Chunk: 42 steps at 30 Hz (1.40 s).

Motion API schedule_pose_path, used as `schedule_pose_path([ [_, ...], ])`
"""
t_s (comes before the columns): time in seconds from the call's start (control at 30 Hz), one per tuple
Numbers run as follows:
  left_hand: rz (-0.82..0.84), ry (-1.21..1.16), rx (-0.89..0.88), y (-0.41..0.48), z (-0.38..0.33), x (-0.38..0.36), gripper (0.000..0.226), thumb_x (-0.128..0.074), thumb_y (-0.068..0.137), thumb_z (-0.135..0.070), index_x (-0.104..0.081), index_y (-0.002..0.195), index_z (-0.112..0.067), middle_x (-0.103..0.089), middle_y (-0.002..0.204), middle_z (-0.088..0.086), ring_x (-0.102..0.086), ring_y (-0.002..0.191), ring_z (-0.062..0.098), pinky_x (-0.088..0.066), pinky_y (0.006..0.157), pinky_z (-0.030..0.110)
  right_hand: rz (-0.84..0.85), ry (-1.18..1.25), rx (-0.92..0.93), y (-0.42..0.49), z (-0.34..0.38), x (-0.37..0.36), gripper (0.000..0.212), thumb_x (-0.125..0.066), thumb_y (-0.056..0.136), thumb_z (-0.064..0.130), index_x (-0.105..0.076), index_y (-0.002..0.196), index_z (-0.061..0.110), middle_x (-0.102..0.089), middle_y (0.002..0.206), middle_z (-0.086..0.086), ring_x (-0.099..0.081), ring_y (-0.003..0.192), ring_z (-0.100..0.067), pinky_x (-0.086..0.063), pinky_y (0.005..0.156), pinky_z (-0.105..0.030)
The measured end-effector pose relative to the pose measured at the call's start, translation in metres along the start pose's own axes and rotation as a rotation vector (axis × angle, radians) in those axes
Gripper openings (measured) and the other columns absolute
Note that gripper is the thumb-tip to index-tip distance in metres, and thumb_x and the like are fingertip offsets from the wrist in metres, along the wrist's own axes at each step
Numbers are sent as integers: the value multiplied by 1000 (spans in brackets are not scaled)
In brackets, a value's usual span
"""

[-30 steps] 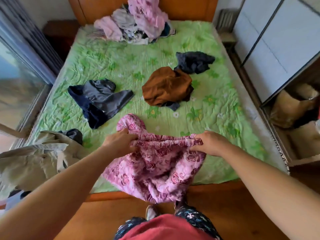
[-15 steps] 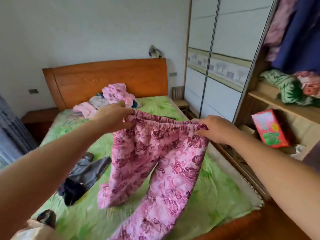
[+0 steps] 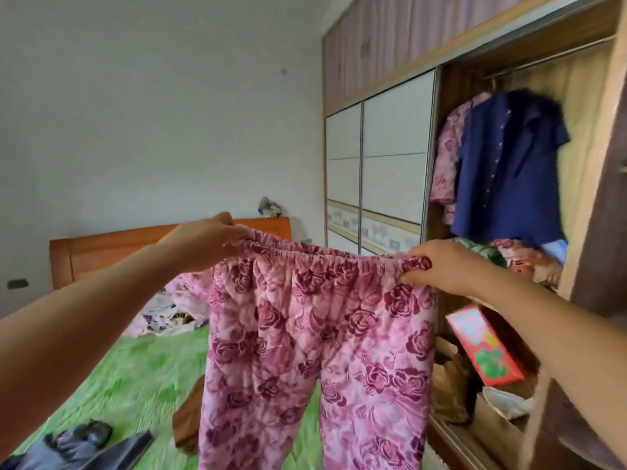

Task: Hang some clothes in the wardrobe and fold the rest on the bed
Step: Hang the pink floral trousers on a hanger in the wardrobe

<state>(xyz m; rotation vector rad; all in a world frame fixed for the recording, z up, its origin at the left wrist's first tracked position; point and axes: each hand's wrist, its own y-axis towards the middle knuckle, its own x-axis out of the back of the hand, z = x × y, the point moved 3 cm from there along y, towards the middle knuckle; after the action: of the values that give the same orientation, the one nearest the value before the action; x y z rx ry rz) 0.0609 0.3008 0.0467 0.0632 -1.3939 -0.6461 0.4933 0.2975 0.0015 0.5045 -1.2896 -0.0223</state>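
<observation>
Pink quilted trousers with a dark rose print (image 3: 315, 337) hang spread out in the air above the foot of the bed (image 3: 129, 371). My left hand (image 3: 207, 240) grips the left end of their elastic waistband, and my right hand (image 3: 437, 266) grips the right end. Both legs hang straight down past the bottom of the view. To the right the wardrobe (image 3: 583, 137) stands open, with a navy shirt (image 3: 509, 164) and a pink floral top (image 3: 448, 161) hanging from its rail.
A heap of pink and patterned clothes (image 3: 176, 310) lies by the wooden headboard (image 3: 112, 252). A brown garment (image 3: 188, 422) and a dark grey one (image 3: 84, 446) lie on the green sheet. A red box (image 3: 481, 347), bags and folded bedding fill the wardrobe's lower shelves.
Both hands have lifted the trousers off the bed edge to chest height, and they now hang unfurled. The view has swung up and to the right, bringing the open wardrobe in.
</observation>
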Motion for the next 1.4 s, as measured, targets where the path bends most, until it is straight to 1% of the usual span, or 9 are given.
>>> schedule_pose_path([
  [0.17, -43, -5, 20, 40, -38, 25, 79, -21, 69, -88, -60, 125, -46, -52, 103, -8, -65, 90, 21, -52, 72, 34, -123, -127, -92, -39, -74, 74, 77, -50, 65, 95, -64, 120, 43, -69, 114, 7, -64, 101, -19, -48, 74, -34],
  [0.33, -84, 1, -3, 87, -97, 28, 85, -23, 66, -94, -55, 131, -49, -51, 100, -19, -58, 87, 11, -49, 64, 30, -222, -257, -189, -77, -138, 126, 72, -36, 67, 101, -57, 113, 49, -68, 104, 11, -60, 83, -13, -50, 64, -33],
  [0.5, -150, -77, -81, 146, -184, 17, 81, -15, 61, -106, -57, 90, -44, -59, 87, -18, -58, 75, 6, -52, 61, 27, -310, -358, -234, -111, -192, 151, 72, -27, 72, 97, -59, 115, 49, -70, 98, 7, -65, 88, -21, -47, 61, -34],
  [0.6, -96, -167, -145, 184, -230, 5, 60, -24, 67, -98, -47, 72, -42, -56, 80, -15, -56, 69, 3, -48, 58, 23, -317, -423, -239, -119, -225, 161, 69, -27, 74, 95, -56, 123, 55, -71, 96, 6, -67, 88, -22, -50, 62, -34],
  [0.73, -70, -328, -254, 248, -282, -21, 59, -39, 72, -81, -64, 85, -29, -56, 86, -8, -56, 75, 5, -51, 67, 27, -255, -370, -281, -119, -279, 164, 56, -47, 82, 83, -56, 127, 52, -73, 101, 7, -68, 90, -20, -50, 65, -33],
  [0.87, -87, -463, -332, 317, -324, -53, 49, -57, 86, -61, -69, 92, -13, -59, 84, -4, -58, 77, 17, -43, 66, 31, -267, -153, -406, -107, -336, 165, 20, -71, 82, 58, -68, 90, 40, -70, 86, 15, -67, 84, -11, -50, 67, -29],
  [0.97, -80, -600, -310, 373, -351, -74, 34, -66, 91, -48, -67, 90, -14, -66, 81, 1, -62, 75, 20, -48, 65, 32, -376, -71, -515, -86, -373, 171, 27, -83, 77, 43, -66, 69, 23, -65, 67, 6, -65, 67, -11, -46, 57, -28],
  [1.2, -8, -909, -282, 469, -449, -89, 25, -62, 96, -34, -61, 87, -11, -64, 67, 4, -57, 53, 7, -47, 49, 22, -529, 84, -609, -34, -432, 174, 20, -77, 81, 25, -62, 70, 17, -67, 65, 0, -67, 60, -13, -50, 56, -28],
  [1.4, 105, -1117, -194, 520, -508, -110, 30, -68, 92, -29, -67, 99, 0, -75, 90, 18, -74, 78, 30, -60, 75, 49, -637, 199, -655, -6, -501, 160, 17, -72, 80, 22, -60, 76, 11, -64, 64, -4, -63, 58, -21, -43, 54, -30],
])
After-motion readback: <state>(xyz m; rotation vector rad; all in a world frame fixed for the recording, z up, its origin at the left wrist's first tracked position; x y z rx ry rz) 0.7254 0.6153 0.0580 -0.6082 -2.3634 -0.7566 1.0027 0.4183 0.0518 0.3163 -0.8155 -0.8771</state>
